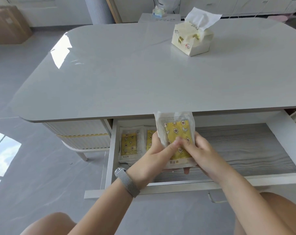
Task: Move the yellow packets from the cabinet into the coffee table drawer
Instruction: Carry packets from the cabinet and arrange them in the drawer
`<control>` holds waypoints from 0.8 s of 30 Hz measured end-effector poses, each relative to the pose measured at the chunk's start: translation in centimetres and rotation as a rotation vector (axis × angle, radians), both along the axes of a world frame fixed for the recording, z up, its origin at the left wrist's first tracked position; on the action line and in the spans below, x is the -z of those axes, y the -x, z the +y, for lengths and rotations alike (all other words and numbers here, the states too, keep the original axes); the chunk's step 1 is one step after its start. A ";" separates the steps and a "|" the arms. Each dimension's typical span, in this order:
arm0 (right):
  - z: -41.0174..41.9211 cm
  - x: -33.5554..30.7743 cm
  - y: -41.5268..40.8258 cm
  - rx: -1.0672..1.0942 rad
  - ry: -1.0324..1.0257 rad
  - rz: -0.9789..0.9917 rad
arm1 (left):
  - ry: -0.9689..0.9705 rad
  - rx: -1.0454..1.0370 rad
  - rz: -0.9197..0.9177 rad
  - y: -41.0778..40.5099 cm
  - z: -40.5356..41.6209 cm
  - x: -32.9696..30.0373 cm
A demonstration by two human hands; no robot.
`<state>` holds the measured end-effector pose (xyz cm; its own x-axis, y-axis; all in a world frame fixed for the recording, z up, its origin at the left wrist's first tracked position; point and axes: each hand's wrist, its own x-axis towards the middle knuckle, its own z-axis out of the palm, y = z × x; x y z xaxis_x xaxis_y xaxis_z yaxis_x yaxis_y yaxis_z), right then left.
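Left of my grip, two yellow packets lie flat in the drawer's (277, 133) left end: one (129, 144) by the side wall, the next (149, 139) half hidden behind my left hand (155, 152). That hand pinches the left edge of a third packet (177, 133), thumb across its front. My right hand (200, 150) clamps the right edge, holding it upright above the open drawer. Beyond my grip, up right, a tissue pack (192, 39) sits on the coffee table (127, 73).
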<state>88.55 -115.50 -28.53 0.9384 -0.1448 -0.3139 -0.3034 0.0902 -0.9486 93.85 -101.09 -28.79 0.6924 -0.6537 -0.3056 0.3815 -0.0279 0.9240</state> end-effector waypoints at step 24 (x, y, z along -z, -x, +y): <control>-8.0 6.1 -7.3 -0.156 0.206 0.813 | -1.213 0.505 -0.839 -3.4 3.9 2.8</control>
<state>95.87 -123.52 -34.67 0.4462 -0.1610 -0.8803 -0.8920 -0.1596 -0.4229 97.23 -97.16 -31.60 0.7215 -0.5207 -0.4564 -0.4926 -0.8492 0.1903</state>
